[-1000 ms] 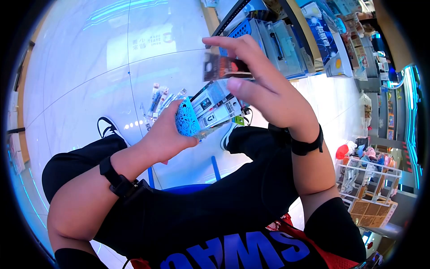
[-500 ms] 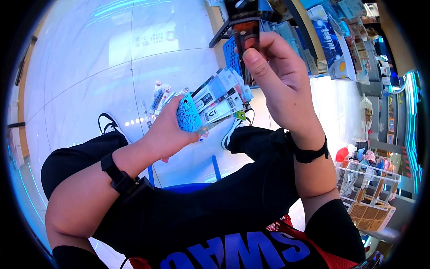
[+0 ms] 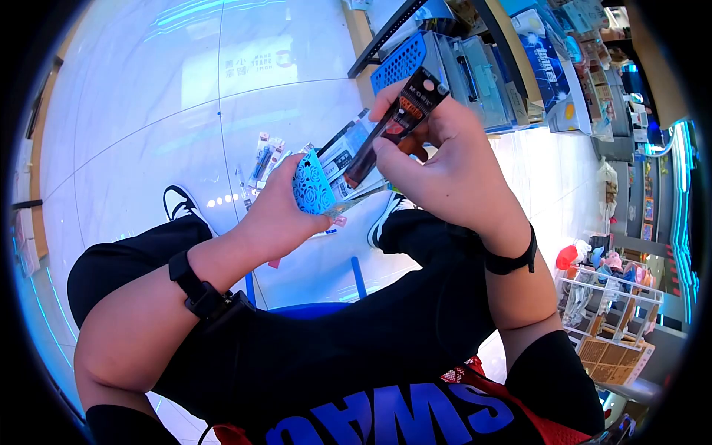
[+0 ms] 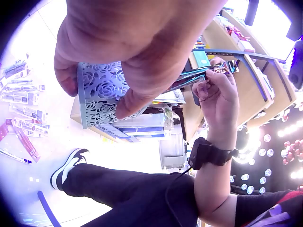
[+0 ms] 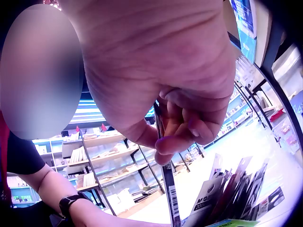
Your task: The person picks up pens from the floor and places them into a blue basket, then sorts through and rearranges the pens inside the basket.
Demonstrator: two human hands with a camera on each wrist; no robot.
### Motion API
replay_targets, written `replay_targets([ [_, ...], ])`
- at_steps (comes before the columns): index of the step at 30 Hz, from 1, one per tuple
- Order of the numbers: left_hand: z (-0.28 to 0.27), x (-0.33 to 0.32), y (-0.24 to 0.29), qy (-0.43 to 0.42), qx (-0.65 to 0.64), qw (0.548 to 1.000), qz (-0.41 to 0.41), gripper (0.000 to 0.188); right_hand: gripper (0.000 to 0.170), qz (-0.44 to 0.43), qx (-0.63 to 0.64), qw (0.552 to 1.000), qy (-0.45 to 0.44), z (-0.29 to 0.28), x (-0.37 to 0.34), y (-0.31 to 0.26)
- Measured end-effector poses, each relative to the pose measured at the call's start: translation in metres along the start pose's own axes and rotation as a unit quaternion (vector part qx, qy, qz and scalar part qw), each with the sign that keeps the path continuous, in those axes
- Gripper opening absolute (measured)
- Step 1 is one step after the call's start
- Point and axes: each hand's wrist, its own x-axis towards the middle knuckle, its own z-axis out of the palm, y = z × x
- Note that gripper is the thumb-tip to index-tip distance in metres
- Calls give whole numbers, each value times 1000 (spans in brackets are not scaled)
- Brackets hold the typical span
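My left hand (image 3: 276, 208) grips a light blue pen holder (image 3: 313, 187) with a cut-out rose pattern, tilted so that its mouth faces right. Several packaged pens (image 3: 340, 157) stick out of it, some on white cards. Between thumb and fingers, my right hand (image 3: 456, 167) pinches a slim packet (image 3: 409, 110) with a black and orange card, its lower end overlapping the holder's mouth in the head view. From the right wrist view, the packet's edge with a barcode (image 5: 174, 201) points down beside the other packs (image 5: 227, 194).
More packaged pens (image 4: 23, 97) lie spread on the pale tiled floor (image 3: 148, 111), left of the holder. A shelf (image 3: 512, 44) with boxes and a blue basket (image 3: 400, 63) stands at upper right. A white wire rack (image 3: 612, 297) is farther right. The person's shoes (image 3: 178, 204) flank the work.
My right hand swung the black packet up and away, then brought it back down and left, slanting to the holder's mouth. The left hand and holder stayed nearly in place.
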Motion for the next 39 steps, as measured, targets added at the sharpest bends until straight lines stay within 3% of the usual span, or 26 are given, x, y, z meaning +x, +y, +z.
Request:
replay_targets([
  [8,2,-1,-3,3,-4,1000,17,113,24,22,-11,999,-37,6,-1,2],
  [11,2,-4,2,27,-43,999,12,97,17,-5,-27,999,-40,5,1,4],
  [14,2,-6,3,37,-42,998,23,98,16,43,-39,996,-74,1,0,1],
  [15,2,-4,1,35,-32,998,37,103,18,-57,-172,981,-65,1,0,8],
  [16,1,-2,-1,32,-22,998,51,108,20,-155,-301,940,-53,2,1,13],
  [20,0,2,-4,32,-47,998,40,104,27,-166,-371,913,-21,10,-1,9],
  [22,0,5,-7,58,-36,996,64,101,33,-240,-405,882,26,15,1,17],
  [28,-5,6,-3,84,-22,993,81,101,30,-228,-354,907,15,-8,5,6],
  [39,-6,8,-4,87,-38,992,85,98,13,-275,-348,895,37,-6,10,17],
])
